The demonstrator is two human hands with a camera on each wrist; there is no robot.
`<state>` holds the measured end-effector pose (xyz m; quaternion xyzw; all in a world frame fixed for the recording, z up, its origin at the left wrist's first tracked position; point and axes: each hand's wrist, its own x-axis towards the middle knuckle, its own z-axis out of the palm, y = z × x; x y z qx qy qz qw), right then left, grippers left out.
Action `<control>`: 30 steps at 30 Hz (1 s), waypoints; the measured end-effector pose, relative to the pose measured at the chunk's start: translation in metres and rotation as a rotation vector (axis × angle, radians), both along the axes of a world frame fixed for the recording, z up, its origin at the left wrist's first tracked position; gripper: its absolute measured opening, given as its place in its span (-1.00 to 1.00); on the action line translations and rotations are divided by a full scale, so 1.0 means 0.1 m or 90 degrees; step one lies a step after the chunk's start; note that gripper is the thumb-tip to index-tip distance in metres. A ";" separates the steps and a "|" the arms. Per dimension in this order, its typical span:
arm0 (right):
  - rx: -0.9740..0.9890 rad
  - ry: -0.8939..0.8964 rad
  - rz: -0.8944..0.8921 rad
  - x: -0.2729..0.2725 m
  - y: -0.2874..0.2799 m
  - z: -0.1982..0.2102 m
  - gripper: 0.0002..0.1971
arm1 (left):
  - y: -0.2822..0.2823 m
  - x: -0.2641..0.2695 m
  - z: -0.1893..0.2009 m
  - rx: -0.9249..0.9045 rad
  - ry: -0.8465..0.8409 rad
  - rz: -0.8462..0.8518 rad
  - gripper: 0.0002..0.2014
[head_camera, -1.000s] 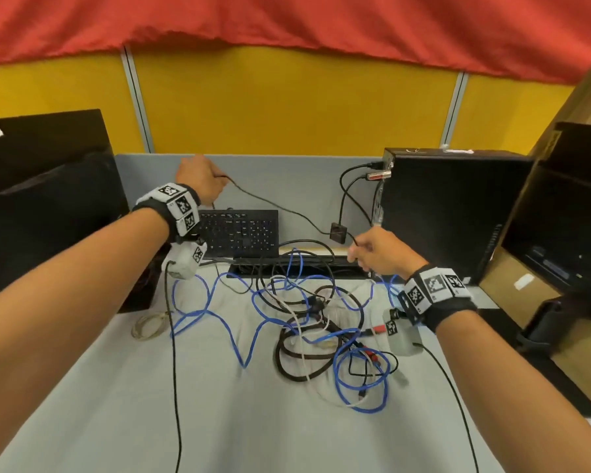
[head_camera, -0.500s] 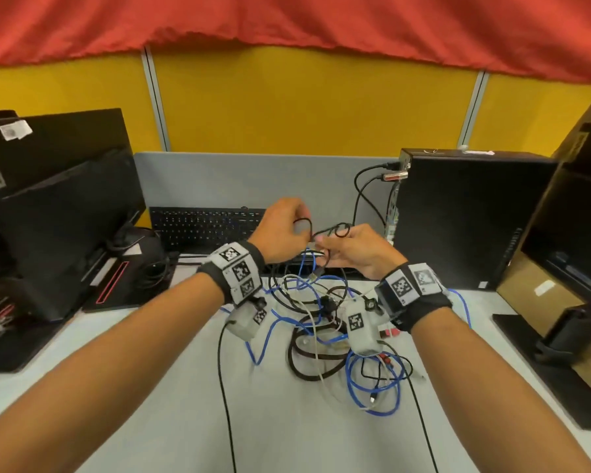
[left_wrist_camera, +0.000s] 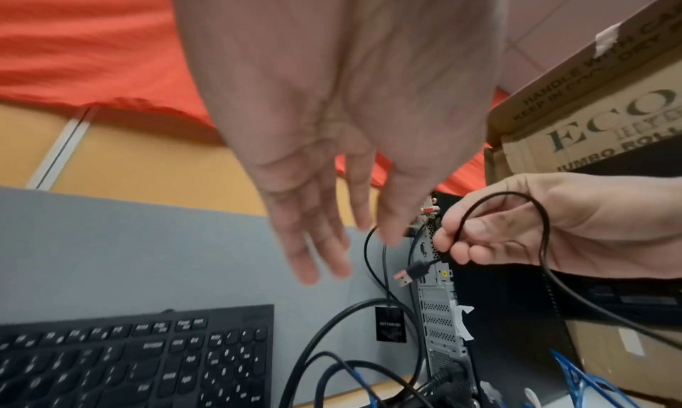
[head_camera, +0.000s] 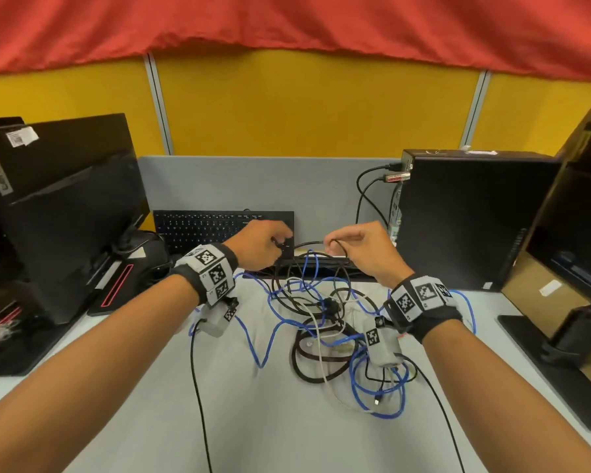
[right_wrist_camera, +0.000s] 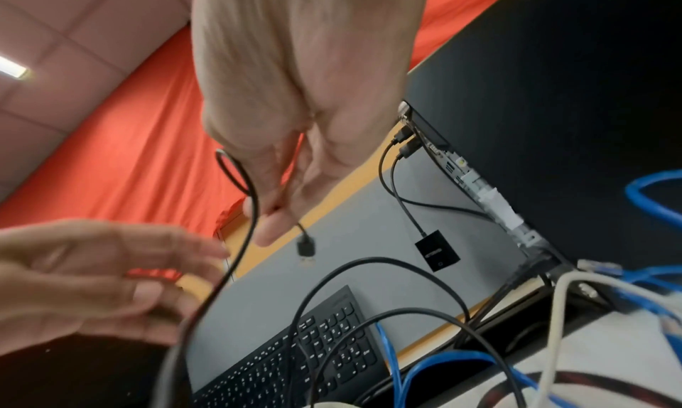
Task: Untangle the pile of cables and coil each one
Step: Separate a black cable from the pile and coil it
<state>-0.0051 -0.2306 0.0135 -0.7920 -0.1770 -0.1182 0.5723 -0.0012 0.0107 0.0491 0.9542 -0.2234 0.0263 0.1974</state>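
A tangle of cables lies on the grey table (head_camera: 253, 421): a blue cable (head_camera: 263, 336), a white cable (head_camera: 321, 339) and a thick dark cable (head_camera: 313, 378) looped through each other. Above its far edge my right hand (head_camera: 348, 244) pinches a thin black cable (left_wrist_camera: 545, 233) near its USB plug (left_wrist_camera: 411, 274), with a loop standing over the fingers (right_wrist_camera: 280, 198). In the right wrist view the thin black cable (right_wrist_camera: 253, 210) hangs down past my left hand. My left hand (head_camera: 263, 247) hovers just left of it, with fingers (left_wrist_camera: 324, 239) straight, blurred and holding nothing.
A black keyboard (head_camera: 212, 227) leans on the grey partition behind the pile. A black PC tower (head_camera: 471, 216) with plugged-in leads and a hanging small adapter (left_wrist_camera: 390, 324) stands at the right. Monitors (head_camera: 65, 213) flank both sides, and a cardboard box (left_wrist_camera: 609, 108) sits far right.
My hands, wide apart with the thin cable stretched between them, came together over the pile. Now they have parted slightly and the left hand's fingers have straightened off the cable.
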 end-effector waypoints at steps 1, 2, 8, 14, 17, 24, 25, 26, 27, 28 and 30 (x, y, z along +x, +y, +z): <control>0.006 0.011 0.052 -0.02 0.02 0.00 -0.87 | -0.02 -0.01 0.01 -0.050 -0.029 -0.035 -0.55; 0.014 0.027 0.107 -0.04 0.05 0.00 -0.85 | -0.06 -0.03 0.02 -0.064 -0.049 -0.080 -0.49; 0.109 0.097 0.270 -0.09 0.18 0.01 -0.77 | -0.28 -0.09 -0.08 -0.167 0.084 -0.190 -0.61; 0.168 0.271 0.341 -0.10 0.09 0.08 -0.61 | -0.24 -0.07 -0.08 -0.042 0.050 -0.074 -0.66; 0.046 0.201 0.248 -0.06 0.04 0.01 -0.74 | -0.06 -0.03 -0.03 -0.127 0.249 -0.030 -0.62; -0.313 -0.060 -0.013 -0.02 0.21 -0.23 -0.77 | 0.14 0.05 0.01 -0.968 0.492 0.077 -0.64; -0.390 -0.097 0.003 -0.05 0.32 -0.21 -0.77 | 0.07 0.03 0.00 -0.999 0.464 0.084 -0.64; -0.465 -0.134 0.017 -0.08 0.43 -0.19 -0.76 | 0.00 0.01 -0.01 -1.009 0.427 0.088 -0.66; -0.531 -0.164 0.028 -0.09 0.54 -0.17 -0.74 | -0.06 -0.01 -0.02 -0.998 0.383 0.094 -0.68; -0.575 -0.188 0.045 -0.11 0.61 -0.15 -0.71 | -0.13 -0.03 -0.03 -0.965 0.338 0.097 -0.69; -0.571 -0.219 0.089 -0.15 0.69 -0.10 -0.69 | -0.19 -0.07 -0.10 -0.857 0.268 0.071 -0.70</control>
